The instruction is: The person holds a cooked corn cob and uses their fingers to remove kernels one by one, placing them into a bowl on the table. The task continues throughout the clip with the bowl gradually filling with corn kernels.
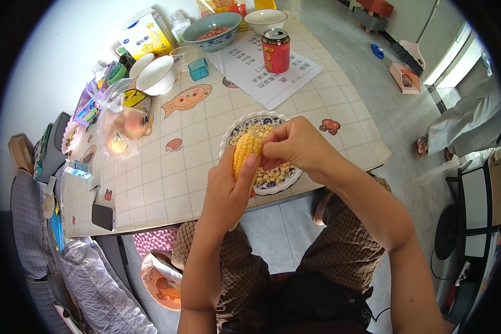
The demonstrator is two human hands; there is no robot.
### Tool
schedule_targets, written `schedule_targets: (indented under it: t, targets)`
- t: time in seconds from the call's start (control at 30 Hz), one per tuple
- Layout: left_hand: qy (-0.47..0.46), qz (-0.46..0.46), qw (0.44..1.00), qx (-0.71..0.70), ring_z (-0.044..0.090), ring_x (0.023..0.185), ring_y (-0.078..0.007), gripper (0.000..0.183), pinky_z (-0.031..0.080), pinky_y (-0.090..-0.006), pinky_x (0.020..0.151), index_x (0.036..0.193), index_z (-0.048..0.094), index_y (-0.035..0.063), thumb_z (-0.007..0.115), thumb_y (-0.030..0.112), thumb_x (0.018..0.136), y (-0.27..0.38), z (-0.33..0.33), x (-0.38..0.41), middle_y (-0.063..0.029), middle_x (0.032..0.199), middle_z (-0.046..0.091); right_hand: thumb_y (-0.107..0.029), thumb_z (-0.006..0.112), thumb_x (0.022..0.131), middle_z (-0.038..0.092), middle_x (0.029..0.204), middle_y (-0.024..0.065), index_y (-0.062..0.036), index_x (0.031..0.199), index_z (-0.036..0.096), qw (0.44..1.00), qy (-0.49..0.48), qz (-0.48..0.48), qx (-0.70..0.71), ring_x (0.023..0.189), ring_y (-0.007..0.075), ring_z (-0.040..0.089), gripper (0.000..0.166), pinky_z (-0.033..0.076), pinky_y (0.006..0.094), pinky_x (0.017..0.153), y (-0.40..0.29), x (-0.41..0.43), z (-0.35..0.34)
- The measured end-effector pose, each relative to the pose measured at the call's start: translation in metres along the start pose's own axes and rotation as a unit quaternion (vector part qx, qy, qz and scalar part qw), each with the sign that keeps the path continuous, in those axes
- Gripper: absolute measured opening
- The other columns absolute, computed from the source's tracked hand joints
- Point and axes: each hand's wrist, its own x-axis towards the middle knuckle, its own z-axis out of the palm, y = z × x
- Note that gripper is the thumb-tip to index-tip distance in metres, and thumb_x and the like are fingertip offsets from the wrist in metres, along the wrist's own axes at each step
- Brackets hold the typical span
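Observation:
My left hand (pixel 229 183) grips a yellow corn cob (pixel 248 152) upright, its thumb lying across the kernels. The near side of the cob is still covered in kernels; its far side is turned away from me. Against the cob's right side, my right hand (pixel 290 144) has its thumb and fingers drawn together. Whether a kernel is pinched in those fingertips is hidden. Below both hands, a scalloped white plate (pixel 224 140) with a blue floral pattern holds many loose corn kernels (pixel 277 175). It stands close to the table's front edge.
Behind the plate, a red drink can (pixel 276 52) stands on a printed paper sheet (pixel 271 94). White bowls (pixel 158 77), a green bowl (pixel 213 41) and bagged fruit (pixel 127 123) sit farther back and left. A phone (pixel 103 217) lies near the front-left edge. Another person (pixel 463 121) is at right.

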Motion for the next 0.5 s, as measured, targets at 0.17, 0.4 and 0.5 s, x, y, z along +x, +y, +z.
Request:
schedule_targets:
  t: [0.17, 0.4, 0.5]
  targets:
    - [-0.010, 0.000, 1.000, -0.011, 0.051, 0.050, -0.0095, 0.038, 0.042, -0.0228, 0.046, 0.099, 0.053, 0.0014, 0.043, 0.038, 0.098, -0.0015, 0.0016, 0.0005, -0.0044, 0.066, 0.055, -0.005, 0.063, 0.078, 0.066, 0.075, 0.0123, 0.0069, 0.080, 0.065, 1.000, -0.002, 0.005, 0.015, 0.067, 0.0157, 0.067, 0.013, 0.056, 0.0244, 0.066, 0.0019, -0.0001, -0.0020]
    - [-0.004, 0.001, 1.000, -0.030, 0.055, 0.050, -0.0131, 0.038, 0.044, -0.0274, 0.048, 0.095, 0.053, -0.0004, 0.046, 0.037, 0.097, -0.0065, -0.0002, 0.0021, -0.0076, 0.063, 0.057, -0.009, 0.065, 0.081, 0.068, 0.079, 0.0121, 0.0055, 0.084, 0.067, 1.000, -0.016, 0.002, 0.008, 0.068, 0.0153, 0.067, 0.015, 0.056, 0.0246, 0.067, 0.0022, -0.0008, -0.0041]
    - [-0.012, 0.014, 1.000, -0.018, 0.049, 0.050, -0.0073, 0.038, 0.040, -0.0209, 0.045, 0.100, 0.052, 0.0024, 0.040, 0.038, 0.099, -0.0058, -0.0007, 0.0021, -0.0031, 0.067, 0.053, -0.011, 0.066, 0.082, 0.068, 0.081, 0.0125, 0.0060, 0.087, 0.067, 1.000, -0.029, 0.000, 0.003, 0.070, 0.0153, 0.068, 0.018, 0.056, 0.0244, 0.068, 0.0003, -0.0011, -0.0062]
